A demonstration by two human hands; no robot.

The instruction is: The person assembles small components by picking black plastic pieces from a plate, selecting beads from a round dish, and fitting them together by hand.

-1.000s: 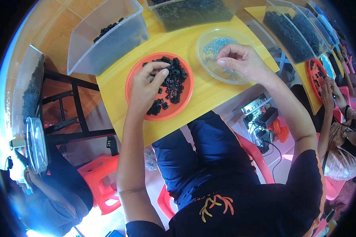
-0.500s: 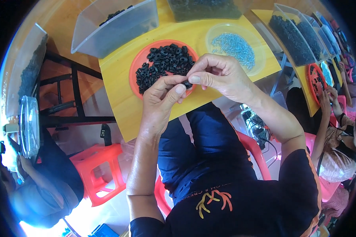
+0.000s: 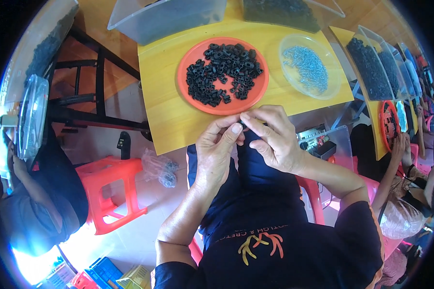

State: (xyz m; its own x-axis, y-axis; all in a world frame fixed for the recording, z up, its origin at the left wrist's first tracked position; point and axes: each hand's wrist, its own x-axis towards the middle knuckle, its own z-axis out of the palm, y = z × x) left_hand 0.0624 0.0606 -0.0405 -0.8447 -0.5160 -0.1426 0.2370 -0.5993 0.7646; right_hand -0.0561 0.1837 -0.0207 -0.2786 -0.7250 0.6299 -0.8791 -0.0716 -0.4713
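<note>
Just off the near edge of the yellow table, my left hand [image 3: 213,149] pinches a small black plastic part [image 3: 242,125] between thumb and forefinger. My right hand [image 3: 278,140] meets it there, a fingertip pressing on the part while the thumb stands apart. The fingers partly hide the part. Beyond my hands, an orange-red plate [image 3: 212,109] carries a heap of similar black parts [image 3: 236,60]. To its right, a clear round dish [image 3: 329,89] holds many tiny silvery-blue pieces [image 3: 306,67], too small to make out.
Clear plastic bins [image 3: 178,24] of black parts line the far side of the yellow table [image 3: 164,115]. At left are a red stool [image 3: 108,180] and a seated person [image 3: 43,197]. Another person [image 3: 405,192] works at right beside a red tray [image 3: 388,126].
My hands have drawn back from over the plate toward my lap. My right thumb has come away from the fingertips. The view has shifted, showing the whole plate.
</note>
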